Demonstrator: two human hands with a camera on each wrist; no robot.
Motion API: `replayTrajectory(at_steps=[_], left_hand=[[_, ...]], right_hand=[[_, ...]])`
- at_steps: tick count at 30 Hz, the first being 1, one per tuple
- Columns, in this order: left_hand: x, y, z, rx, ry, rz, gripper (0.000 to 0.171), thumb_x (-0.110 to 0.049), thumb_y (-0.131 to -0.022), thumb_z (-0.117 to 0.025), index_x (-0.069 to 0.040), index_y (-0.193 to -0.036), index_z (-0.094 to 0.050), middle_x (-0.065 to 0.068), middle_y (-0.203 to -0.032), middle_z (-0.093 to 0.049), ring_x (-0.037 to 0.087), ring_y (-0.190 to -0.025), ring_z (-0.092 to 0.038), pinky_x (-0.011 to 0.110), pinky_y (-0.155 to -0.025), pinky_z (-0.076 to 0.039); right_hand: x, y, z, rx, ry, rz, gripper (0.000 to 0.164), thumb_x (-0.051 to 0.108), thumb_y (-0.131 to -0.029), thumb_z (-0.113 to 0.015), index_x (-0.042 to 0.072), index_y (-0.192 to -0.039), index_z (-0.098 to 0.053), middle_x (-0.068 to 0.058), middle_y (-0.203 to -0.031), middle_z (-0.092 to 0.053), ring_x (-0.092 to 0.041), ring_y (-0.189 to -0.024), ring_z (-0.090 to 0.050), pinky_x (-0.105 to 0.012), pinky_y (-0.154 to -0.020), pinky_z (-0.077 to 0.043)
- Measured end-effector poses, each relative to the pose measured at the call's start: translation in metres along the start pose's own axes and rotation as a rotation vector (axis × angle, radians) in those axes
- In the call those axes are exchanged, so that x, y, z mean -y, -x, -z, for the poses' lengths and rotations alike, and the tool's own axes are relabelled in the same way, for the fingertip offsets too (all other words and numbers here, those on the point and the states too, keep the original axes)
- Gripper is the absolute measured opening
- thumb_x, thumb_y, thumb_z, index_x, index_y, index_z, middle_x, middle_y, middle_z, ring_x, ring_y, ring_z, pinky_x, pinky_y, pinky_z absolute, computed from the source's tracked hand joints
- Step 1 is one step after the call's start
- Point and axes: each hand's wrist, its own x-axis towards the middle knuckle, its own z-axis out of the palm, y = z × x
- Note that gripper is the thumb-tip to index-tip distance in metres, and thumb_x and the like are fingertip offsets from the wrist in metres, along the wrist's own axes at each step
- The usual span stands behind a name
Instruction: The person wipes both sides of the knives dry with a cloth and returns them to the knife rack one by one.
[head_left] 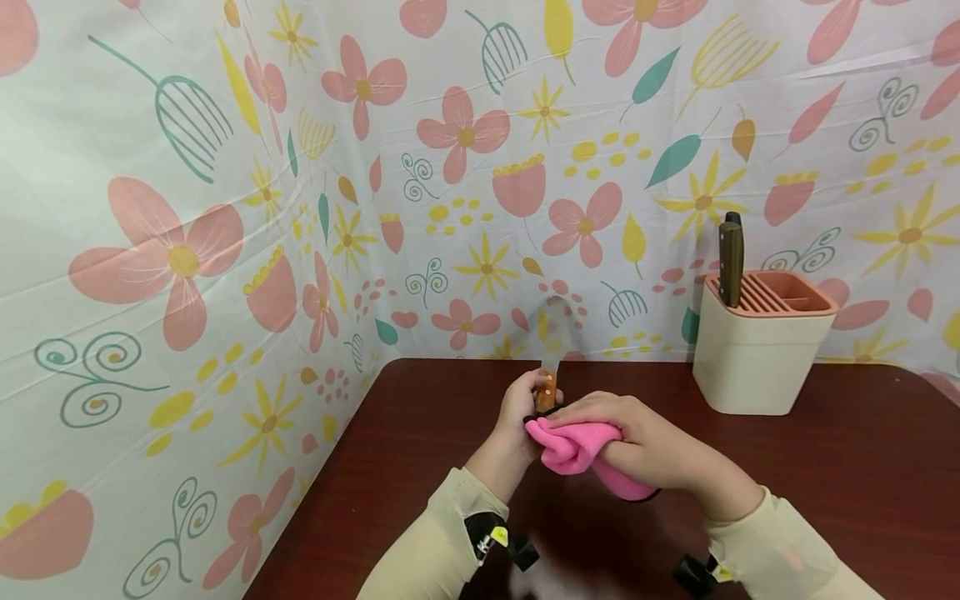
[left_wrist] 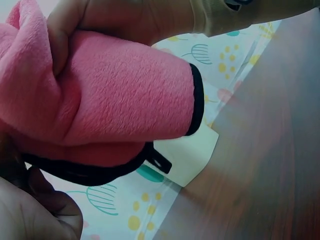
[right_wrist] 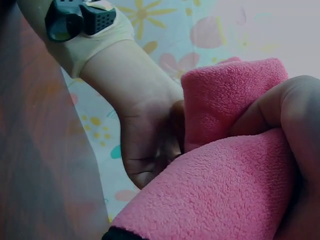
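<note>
In the head view my left hand grips a knife by its riveted wooden handle. The knife's shiny blade points up and away, mirroring the wall pattern. My right hand holds a bunched pink cloth with black edging against the lower end of the handle. From the left wrist, the cloth fills the upper left, its black loop hanging down, and hides most of the knife. The right wrist view shows the thumb and fingers pressed into folds of the cloth, with the left hand behind it.
A cream knife holder with a slotted pink top stands at the back right of the dark wooden table. Knives with dark handles stick up from its slots. Flower-patterned sheeting rises along the table's back and left sides.
</note>
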Motion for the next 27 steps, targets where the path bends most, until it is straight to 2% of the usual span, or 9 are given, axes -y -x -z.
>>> replayTrajectory(at_steps=[4,9,16,22,24,27], left_hand=[[0.001,-0.004,0.002,0.018,-0.048,-0.035,0.004,-0.014,-0.09,-0.047,-0.017,-0.093,-0.049,-0.001,-0.069,-0.053,0.009,-0.059,-0.046,0.021,-0.055,-0.042],[0.002,-0.008,0.005,0.036,-0.102,-0.103,0.007,-0.008,-0.086,-0.049,-0.015,-0.087,-0.05,-0.002,-0.067,-0.054,0.009,-0.051,-0.042,0.018,-0.05,-0.039],[-0.002,-0.006,0.006,0.037,-0.156,-0.133,0.025,-0.003,-0.08,-0.052,-0.01,-0.103,-0.06,0.0,-0.073,-0.055,0.011,-0.06,-0.046,0.02,-0.053,-0.041],[-0.005,0.0,0.006,0.077,-0.205,-0.115,0.023,-0.002,-0.08,-0.053,-0.013,-0.099,-0.06,0.0,-0.078,-0.055,0.012,-0.06,-0.045,0.024,-0.049,-0.041],[-0.007,0.002,0.006,0.104,-0.216,-0.102,0.028,-0.002,-0.081,-0.053,-0.011,-0.107,-0.06,-0.001,-0.079,-0.056,0.012,-0.058,-0.043,0.025,-0.047,-0.04],[-0.01,0.004,0.006,0.147,-0.23,-0.086,0.054,-0.002,-0.081,-0.052,-0.008,-0.134,-0.056,-0.001,-0.082,-0.055,0.012,-0.058,-0.041,0.024,-0.047,-0.04]], right_hand=[[0.0,0.001,0.007,0.052,-0.051,0.007,0.075,-0.022,-0.075,-0.05,0.026,-0.128,-0.072,0.011,-0.126,-0.072,-0.008,-0.117,-0.067,-0.022,-0.097,-0.054],[-0.001,0.002,0.016,0.091,-0.072,-0.002,0.07,-0.021,-0.08,-0.053,0.026,-0.129,-0.071,0.012,-0.126,-0.072,-0.007,-0.116,-0.069,-0.022,-0.094,-0.054],[-0.001,0.004,0.033,0.069,0.027,-0.022,0.064,-0.018,-0.081,-0.057,0.025,-0.126,-0.073,0.01,-0.12,-0.075,-0.003,-0.107,-0.068,-0.022,-0.085,-0.054],[0.003,0.015,0.053,0.034,0.113,-0.079,0.062,-0.016,-0.08,-0.059,0.025,-0.124,-0.074,0.012,-0.116,-0.075,0.001,-0.101,-0.066,-0.019,-0.081,-0.052],[0.001,0.023,0.058,0.033,0.135,-0.105,0.061,-0.016,-0.081,-0.059,0.026,-0.124,-0.074,0.014,-0.114,-0.075,0.002,-0.097,-0.066,-0.018,-0.078,-0.052],[-0.005,0.037,0.066,0.058,0.175,-0.156,0.06,-0.014,-0.081,-0.06,0.027,-0.122,-0.073,0.016,-0.111,-0.074,0.004,-0.091,-0.064,-0.018,-0.074,-0.051]])
